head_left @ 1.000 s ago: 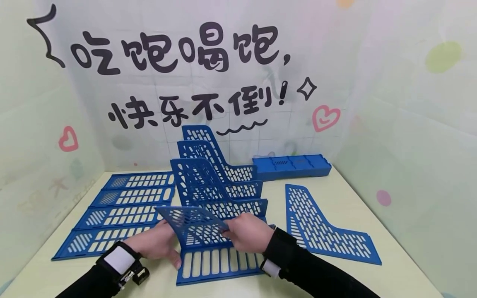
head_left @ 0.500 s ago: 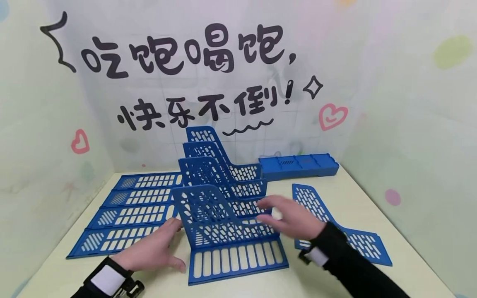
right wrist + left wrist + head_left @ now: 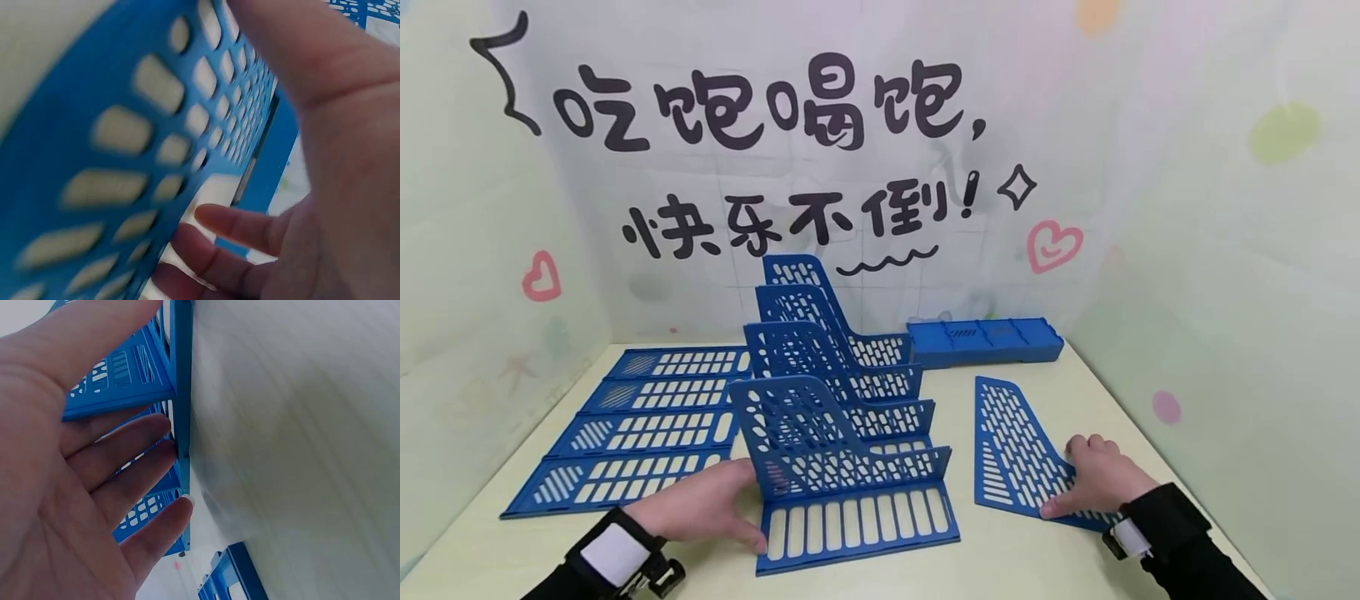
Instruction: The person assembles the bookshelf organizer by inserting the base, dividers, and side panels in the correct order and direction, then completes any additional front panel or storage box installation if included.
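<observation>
A blue file rack (image 3: 842,454) stands mid-table, with several upright perforated dividers on a slotted base. My left hand (image 3: 703,504) is at its left side, thumb by the front corner of the base and other fingers partly behind the front divider. In the left wrist view the fingers of the left hand (image 3: 81,481) lie extended along the rack's edge. Over on the right, my right hand (image 3: 1105,479) grips a loose perforated divider (image 3: 1011,446), thumb at its near edge and fingers at the far edge. The right wrist view shows this divider (image 3: 156,131) close up and blurred.
Several flat blue slotted panels (image 3: 561,483) lie joined in a row on the left of the table. A long blue piece (image 3: 985,343) with ridges rests at the back right. Printed cloth walls (image 3: 1195,275) enclose the table (image 3: 1015,558).
The front divider came upright and my right hand let go of it. That hand then moved right to the loose divider. My left hand stays by the rack's left side.
</observation>
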The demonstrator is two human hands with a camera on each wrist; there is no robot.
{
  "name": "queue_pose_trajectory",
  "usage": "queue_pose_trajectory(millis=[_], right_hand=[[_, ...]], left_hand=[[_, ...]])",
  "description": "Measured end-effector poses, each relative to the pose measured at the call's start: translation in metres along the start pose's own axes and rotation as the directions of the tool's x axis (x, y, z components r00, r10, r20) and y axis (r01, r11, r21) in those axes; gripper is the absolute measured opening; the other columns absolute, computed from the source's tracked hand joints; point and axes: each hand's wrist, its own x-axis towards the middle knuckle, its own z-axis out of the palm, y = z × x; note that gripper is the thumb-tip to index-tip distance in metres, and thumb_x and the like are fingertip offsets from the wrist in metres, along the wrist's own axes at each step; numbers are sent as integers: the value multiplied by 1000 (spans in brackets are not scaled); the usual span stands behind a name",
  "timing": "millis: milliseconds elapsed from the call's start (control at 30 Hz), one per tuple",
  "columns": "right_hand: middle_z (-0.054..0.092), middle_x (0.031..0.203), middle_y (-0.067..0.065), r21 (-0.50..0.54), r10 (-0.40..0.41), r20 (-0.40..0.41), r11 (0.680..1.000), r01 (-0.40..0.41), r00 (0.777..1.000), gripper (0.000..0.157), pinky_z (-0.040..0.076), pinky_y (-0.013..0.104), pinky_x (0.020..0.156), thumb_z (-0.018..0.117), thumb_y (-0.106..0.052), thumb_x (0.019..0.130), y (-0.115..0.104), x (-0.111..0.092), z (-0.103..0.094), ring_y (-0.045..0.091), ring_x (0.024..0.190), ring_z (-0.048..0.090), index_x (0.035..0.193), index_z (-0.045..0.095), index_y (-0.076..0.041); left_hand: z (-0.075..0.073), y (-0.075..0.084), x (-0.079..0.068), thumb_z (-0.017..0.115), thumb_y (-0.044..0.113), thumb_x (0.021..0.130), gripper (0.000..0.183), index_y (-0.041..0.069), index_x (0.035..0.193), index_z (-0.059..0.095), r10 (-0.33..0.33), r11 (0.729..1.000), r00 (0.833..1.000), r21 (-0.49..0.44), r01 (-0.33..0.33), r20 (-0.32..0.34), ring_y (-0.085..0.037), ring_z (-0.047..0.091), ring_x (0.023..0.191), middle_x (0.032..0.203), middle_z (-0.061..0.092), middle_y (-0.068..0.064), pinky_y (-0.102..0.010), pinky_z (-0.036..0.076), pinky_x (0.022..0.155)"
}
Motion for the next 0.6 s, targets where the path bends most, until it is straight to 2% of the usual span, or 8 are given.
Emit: queue_pose_trajectory(millis=[100,133,233,333,467,600], right_hand=[[64,101,18,20,-8,-2,1000,8,1000,107,56,57,87,102,-64,65,2,1,-1,34,91,59,124,56,13],[65,101,16,62,-12,14,998,11,1000,105,56,56,87,102,-62,66,3,2,-1,32,91,60,123,56,12],[72,108,10,224,-18,49,975,7,999,102,59,54,90,101,-56,71,5,-1,-3,26,95,67,134,56,10],[78,118,8,370,-64,28,928,49,998,95,62,52,94,97,-46,81,5,-14,-6,22,101,72,147,53,5],[81,118,4,380,-178,-95,903,201,979,82,64,39,88,92,-36,90,-2,-33,-11,14,99,76,152,52,0],[84,112,-1,351,-257,-144,890,292,956,78,61,25,78,90,-36,91,-9,-41,-5,5,92,76,151,53,-2]], left_hand=[[1,-4,0,102,47,70,100,17,156,61,-3,1000,1000,-2,3,1,-44,59,147,157,65,-12,-72,45,118],[1,-4,0,101,50,69,103,19,157,59,1,1000,1000,-1,-1,-1,-43,58,148,159,63,-11,-72,45,119],[1,-6,-3,99,59,65,108,22,158,59,31,999,1000,39,-31,1,-41,57,150,162,62,-8,-71,44,120],[1,-7,-6,95,67,64,111,23,159,59,67,994,998,82,-68,14,-41,55,152,164,59,-6,-70,42,121],[0,-8,-10,94,70,63,115,22,160,57,82,990,996,110,-84,28,-44,51,154,168,54,-10,-71,40,121],[0,-9,-11,95,69,63,116,19,160,57,65,991,997,113,-68,34,-47,49,155,170,51,-15,-73,40,121]])
